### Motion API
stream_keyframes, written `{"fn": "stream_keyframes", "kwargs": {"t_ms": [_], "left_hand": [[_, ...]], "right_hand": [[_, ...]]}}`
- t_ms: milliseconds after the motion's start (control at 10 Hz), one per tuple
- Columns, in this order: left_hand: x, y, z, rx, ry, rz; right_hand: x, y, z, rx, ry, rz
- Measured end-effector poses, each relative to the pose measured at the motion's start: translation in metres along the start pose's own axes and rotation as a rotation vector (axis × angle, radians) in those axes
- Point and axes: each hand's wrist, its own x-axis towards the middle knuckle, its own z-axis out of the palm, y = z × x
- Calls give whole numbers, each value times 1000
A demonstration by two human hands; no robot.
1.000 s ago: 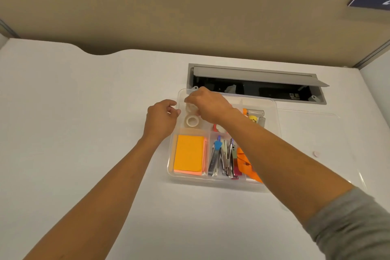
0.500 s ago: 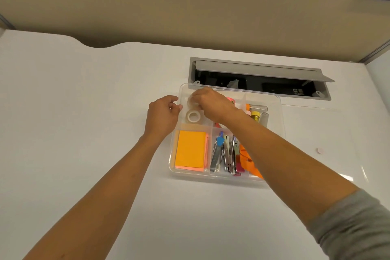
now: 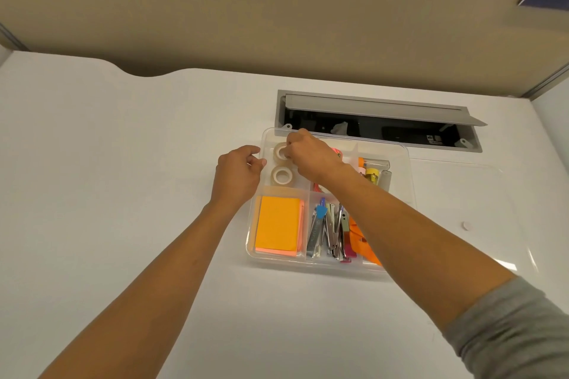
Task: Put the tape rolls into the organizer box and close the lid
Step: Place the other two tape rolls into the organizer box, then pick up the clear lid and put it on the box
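In the far-left compartment of the organizer box (image 3: 409, 181), two tape rolls sit one behind the other. The near tape roll (image 3: 281, 176) lies flat, hole upward, touching nothing but the compartment floor. The far tape roll (image 3: 280, 152) is tilted slightly and is pinched by the right hand (image 3: 311, 157); its grip is closed on the roll's right edge, fingertips curled over the rim. Whether the roll already rests on the floor cannot be told.

The left hand (image 3: 238, 174) sits just outside the box's left wall, fingers loosely curled, grip holding nothing, thumb near or touching the wall. Judgement: it is steadying the box.

Step in hand: seating the second roll. To do it well, lower it until flat, then open the fingers upward, not sideways, so the roll does not ride onto the near roll or the wall. Keep the left hand against the wall, since the light plastic box may slide on the smooth worktop (image 3: 123, 163).

Nearer than the rolls, the orange sticky notes (image 3: 278, 224) fill the next compartment; right of them lie metal clips and tools (image 3: 331, 229).

The clear lid (image 3: 480, 209) lies flat on the worktop just right of the box. Closing is not yet done; align corners before pressing down.
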Motion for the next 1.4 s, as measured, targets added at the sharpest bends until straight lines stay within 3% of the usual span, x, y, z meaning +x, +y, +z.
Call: {"fn": "stream_keyframes", "kwargs": {"t_ms": [400,500,600,800,1000,1200,1400], "left_hand": [[1,-1,-1,12,-6,2],[0,-1,-4,9,-19,-6],[-3,-3,-8,-14,-35,-24],[-31,-13,-13,8,-23,-26],[-72,-22,-13,13,-23,-38],[-108,-27,-11,-5,-61,-79],[-125,-28,-11,-29,-45,-80]], "right_hand": [[0,3,6,111,42,16],[-7,1,1,180,98,29],[-27,-2,-4,308,260,105],[-116,-3,-6,527,589,369],[-214,18,11,629,767,885],[-306,22,47,804,781,1307],[-349,22,72,964,766,1548]]}}
